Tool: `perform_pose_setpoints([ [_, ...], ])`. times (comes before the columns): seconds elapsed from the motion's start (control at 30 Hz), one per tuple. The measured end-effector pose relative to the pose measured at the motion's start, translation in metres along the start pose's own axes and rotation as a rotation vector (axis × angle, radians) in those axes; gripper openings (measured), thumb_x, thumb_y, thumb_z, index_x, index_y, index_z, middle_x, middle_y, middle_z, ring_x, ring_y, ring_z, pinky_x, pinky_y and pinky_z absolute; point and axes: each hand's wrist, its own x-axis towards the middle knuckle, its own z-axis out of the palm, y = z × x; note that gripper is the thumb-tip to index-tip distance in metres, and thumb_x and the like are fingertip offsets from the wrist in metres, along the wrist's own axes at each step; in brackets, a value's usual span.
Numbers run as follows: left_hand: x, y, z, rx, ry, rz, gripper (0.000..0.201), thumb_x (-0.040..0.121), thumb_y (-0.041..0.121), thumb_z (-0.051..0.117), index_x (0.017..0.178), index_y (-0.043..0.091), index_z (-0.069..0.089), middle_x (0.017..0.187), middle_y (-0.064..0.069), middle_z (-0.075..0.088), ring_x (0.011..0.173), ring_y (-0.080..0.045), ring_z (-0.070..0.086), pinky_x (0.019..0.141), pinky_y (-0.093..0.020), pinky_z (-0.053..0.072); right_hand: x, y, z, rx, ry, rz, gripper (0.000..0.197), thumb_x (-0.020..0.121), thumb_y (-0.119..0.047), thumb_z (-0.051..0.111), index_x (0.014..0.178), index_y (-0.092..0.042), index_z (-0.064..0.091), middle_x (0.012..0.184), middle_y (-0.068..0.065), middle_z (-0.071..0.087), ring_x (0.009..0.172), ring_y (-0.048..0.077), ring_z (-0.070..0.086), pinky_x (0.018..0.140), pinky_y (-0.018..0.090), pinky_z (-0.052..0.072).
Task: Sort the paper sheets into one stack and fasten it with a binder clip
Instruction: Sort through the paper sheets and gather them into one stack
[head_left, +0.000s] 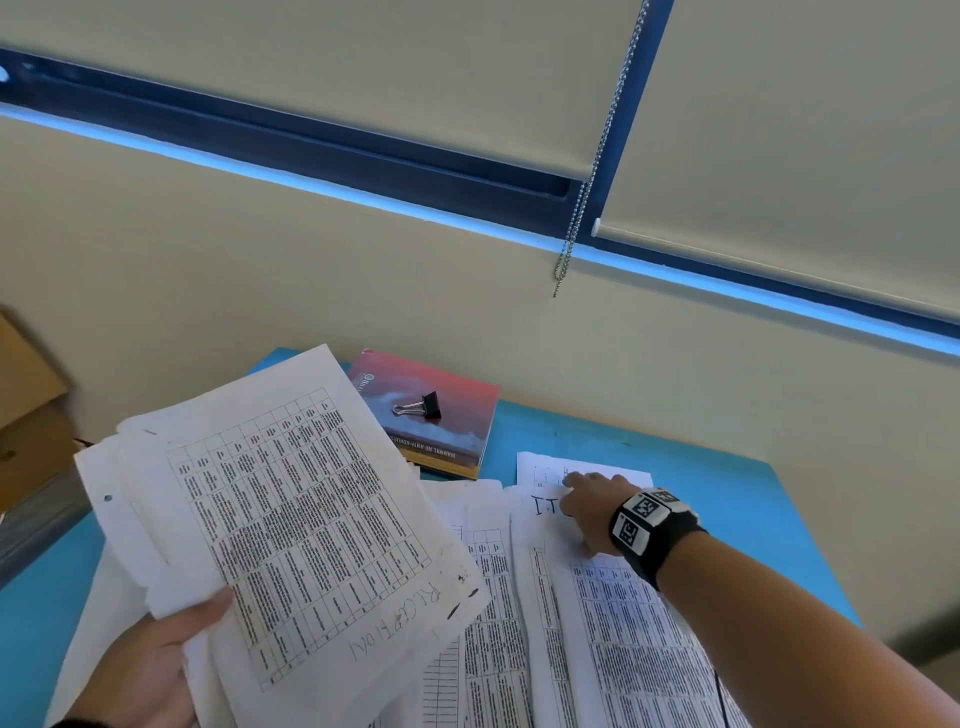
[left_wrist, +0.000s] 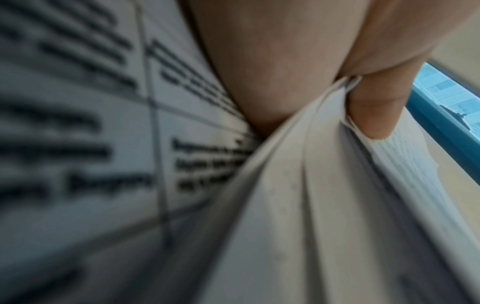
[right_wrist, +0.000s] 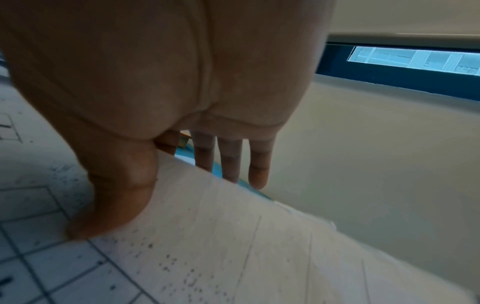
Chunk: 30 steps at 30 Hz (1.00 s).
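Note:
My left hand (head_left: 166, 654) grips a fanned stack of printed sheets (head_left: 291, 509) by its lower corner and holds it tilted above the blue table (head_left: 727, 493). In the left wrist view my thumb (left_wrist: 259, 72) lies on top of that stack (left_wrist: 311, 195) and a finger (left_wrist: 374, 115) under it. More loose sheets (head_left: 623, 649) lie spread on the table. My right hand (head_left: 592, 506) reaches to their far end. Its thumb (right_wrist: 122, 195) presses on the top sheet (right_wrist: 221, 236) and its fingers (right_wrist: 231, 162) dip behind the far edge. A black binder clip (head_left: 423, 406) lies on a red book (head_left: 462, 395).
The book sits at the back of the table against the beige wall. A bead chain (head_left: 571, 249) hangs from the window blinds above. Brown cardboard boxes (head_left: 26, 415) stand off the table's left side. Bare table shows to the right of the sheets.

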Motion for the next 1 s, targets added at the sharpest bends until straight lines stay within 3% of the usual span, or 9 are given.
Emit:
perform_pose_setpoints([
  [0.1,-0.002,-0.001,0.001,0.005,-0.001,0.007,0.042,0.092,0.004,0.047,0.131,0.014,0.059,0.124,-0.015,0.068,0.106,-0.038,0.067,0.091,-0.062,0.048,-0.003,0.001,0.000,0.019,-0.023,0.008,0.038,0.079,-0.030,0.071,0.115,-0.024,0.060,0.134,0.001,0.044,0.110,0.032,0.056,0.090,0.051,0.049],
  [0.2,-0.004,0.001,0.002,0.004,0.002,-0.003,0.041,0.091,0.004,0.049,0.122,0.025,0.066,0.123,-0.015,0.068,0.108,-0.040,0.066,0.103,-0.065,0.036,-0.005,0.002,-0.003,0.023,-0.038,0.018,0.045,0.078,-0.039,0.074,0.117,-0.023,0.057,0.127,0.002,0.046,0.109,0.031,0.053,0.089,0.048,0.050],
  [0.33,-0.003,0.005,0.003,0.009,0.025,-0.048,0.051,0.080,0.004,0.056,0.130,0.016,0.062,0.125,-0.016,0.067,0.117,-0.042,0.060,0.108,-0.065,0.030,0.002,0.001,-0.012,-0.007,-0.067,0.013,0.064,0.065,-0.054,0.079,0.119,-0.031,0.053,0.123,0.001,0.046,0.105,0.032,0.049,0.087,0.049,0.048],
  [0.47,0.002,0.007,-0.001,0.018,0.067,-0.053,0.041,0.083,0.001,0.056,0.120,0.014,0.068,0.123,-0.015,0.068,0.118,-0.040,0.059,0.107,-0.069,0.027,0.006,-0.001,-0.023,-0.059,-0.113,0.013,0.073,0.067,-0.049,0.082,0.130,-0.030,0.050,0.122,0.002,0.044,0.114,0.033,0.047,0.090,0.049,0.045],
  [0.57,0.006,0.006,-0.005,0.020,0.099,-0.041,0.038,0.085,-0.001,0.056,0.121,0.011,0.065,0.127,-0.016,0.065,0.119,-0.041,0.057,0.110,-0.067,0.025,0.012,-0.002,-0.028,-0.058,-0.150,-0.026,0.071,0.060,-0.052,0.084,0.121,-0.032,0.054,0.112,-0.003,0.041,0.109,0.030,0.050,0.089,0.051,0.049],
  [0.7,0.008,0.005,-0.005,0.003,0.108,-0.026,0.050,0.079,0.002,0.059,0.128,0.011,0.060,0.127,-0.015,0.066,0.120,-0.041,0.057,0.110,-0.069,0.023,0.015,0.003,-0.031,-0.020,-0.171,-0.068,0.055,0.058,-0.047,0.088,0.095,-0.025,0.054,0.111,0.000,0.044,0.094,0.025,0.057,0.084,0.044,0.052],
  [0.9,0.004,0.004,-0.001,-0.034,0.041,-0.024,0.051,0.078,0.003,0.058,0.127,0.018,0.063,0.123,-0.015,0.068,0.119,-0.040,0.059,0.109,-0.067,0.027,0.015,0.009,-0.018,0.028,-0.129,-0.048,0.051,0.064,-0.046,0.085,0.094,-0.014,0.060,0.107,0.000,0.043,0.090,0.027,0.060,0.082,0.046,0.053],
  [1.0,0.002,0.001,0.001,-0.041,0.047,-0.025,0.067,0.067,0.006,0.067,0.133,0.006,0.055,0.125,-0.017,0.066,0.119,-0.041,0.059,0.108,-0.068,0.027,0.010,0.013,-0.012,0.061,-0.101,-0.036,0.049,0.068,-0.048,0.082,0.093,-0.012,0.060,0.108,0.002,0.051,0.093,0.026,0.059,0.080,0.041,0.051],
])
